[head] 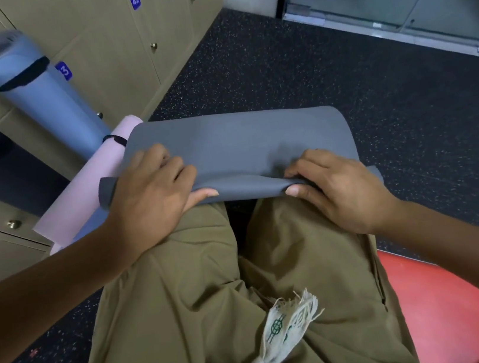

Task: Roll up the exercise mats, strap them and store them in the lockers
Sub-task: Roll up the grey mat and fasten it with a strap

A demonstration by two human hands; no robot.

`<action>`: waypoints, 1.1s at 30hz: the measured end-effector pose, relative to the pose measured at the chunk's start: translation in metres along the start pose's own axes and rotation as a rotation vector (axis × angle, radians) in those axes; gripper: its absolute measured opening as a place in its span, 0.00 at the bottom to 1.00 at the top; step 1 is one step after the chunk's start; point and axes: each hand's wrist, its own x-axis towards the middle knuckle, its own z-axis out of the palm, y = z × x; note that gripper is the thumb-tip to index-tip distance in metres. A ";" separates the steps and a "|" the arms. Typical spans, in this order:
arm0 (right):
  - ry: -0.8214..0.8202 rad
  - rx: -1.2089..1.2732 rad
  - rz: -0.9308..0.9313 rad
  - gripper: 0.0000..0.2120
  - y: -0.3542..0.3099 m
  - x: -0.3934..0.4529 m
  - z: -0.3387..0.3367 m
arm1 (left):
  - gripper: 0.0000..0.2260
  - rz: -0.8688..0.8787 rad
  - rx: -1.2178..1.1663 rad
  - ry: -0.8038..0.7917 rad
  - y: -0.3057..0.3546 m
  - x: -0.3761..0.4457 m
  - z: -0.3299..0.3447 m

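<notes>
1. Your left hand (152, 191) gripped the near edge of the grey mat (236, 147), fingers curled on top and thumb tucked under the fold.
2. Your right hand (335, 188) pinched the same edge further along, thumb below and fingers above.
3. The grey mat lay across your knees, its far end hanging toward the speckled floor (340, 73); it looked only at the start of its roll.
4. Left of the grey mat, a pink rolled mat (85, 195) lay strapped, and beyond it a blue rolled mat (42, 95) with a black strap stood against the lockers (119, 53).
5. The risk, as I judged it: your hands sat at uneven angles, so the first turn could have gone skewed and the roll coned, leaving it too loose to strap.
6. The limp edge could also have slipped from your right pinch.
</notes>
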 end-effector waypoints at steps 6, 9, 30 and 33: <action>0.061 0.010 0.061 0.19 -0.001 0.003 -0.002 | 0.30 -0.104 -0.047 -0.002 0.004 -0.001 0.003; 0.093 0.073 0.166 0.21 0.001 0.007 -0.006 | 0.33 -0.188 -0.224 -0.050 -0.001 0.003 0.007; -0.067 0.352 0.374 0.26 0.034 0.052 -0.007 | 0.28 -0.535 -0.963 -0.444 -0.027 0.026 0.013; -0.074 0.353 0.354 0.26 0.042 0.060 -0.006 | 0.33 -0.527 -1.012 -0.462 -0.033 0.030 0.026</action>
